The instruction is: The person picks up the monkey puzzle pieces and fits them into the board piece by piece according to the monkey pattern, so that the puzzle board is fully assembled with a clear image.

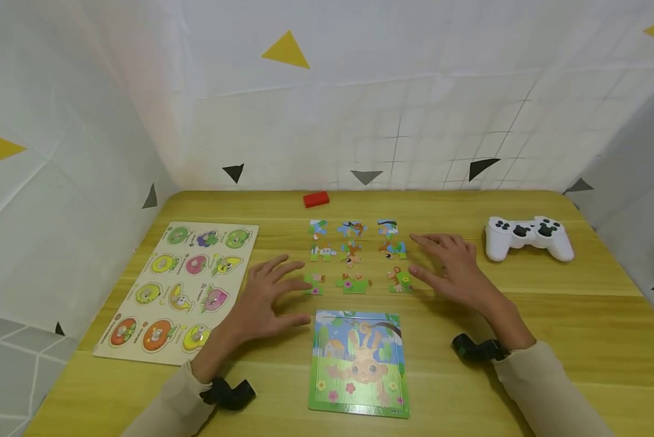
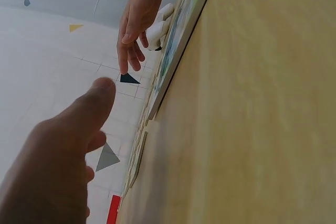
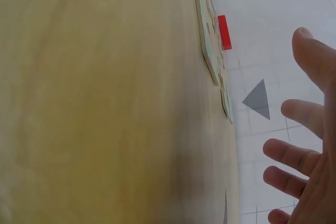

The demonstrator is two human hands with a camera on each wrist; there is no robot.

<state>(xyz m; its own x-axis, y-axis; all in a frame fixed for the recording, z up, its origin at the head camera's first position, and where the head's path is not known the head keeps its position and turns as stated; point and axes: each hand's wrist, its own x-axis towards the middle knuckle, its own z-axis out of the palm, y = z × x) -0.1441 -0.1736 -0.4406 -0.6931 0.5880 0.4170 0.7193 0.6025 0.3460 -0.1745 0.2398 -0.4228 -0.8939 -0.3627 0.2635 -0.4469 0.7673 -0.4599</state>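
Several jigsaw pieces [image 1: 353,285] lie apart in three rows, printed with parts of a brown animal, sky, grass and flowers. My left hand [image 1: 267,297] hovers at their left, fingers spread, its fingertips close to the lower left piece [image 1: 315,284]. On the other side, my right hand [image 1: 452,270] is held with fingers extended, nearest the lower right piece [image 1: 398,280]. Both hands hold nothing. In front of the pieces lies a square puzzle tray [image 1: 360,408] with a green and blue border and a faded rabbit-like picture inside. The right wrist view shows the right hand [image 3: 310,145] above the tabletop.
A wooden fruit-and-vegetable knob puzzle board [image 1: 141,303] lies at the left, partly behind the left forearm. At the right sits a white game controller [image 1: 529,237]. A small red block [image 1: 316,199] is near the back edge. White patterned cloth [image 1: 360,121] encloses the wooden table [image 1: 578,328].
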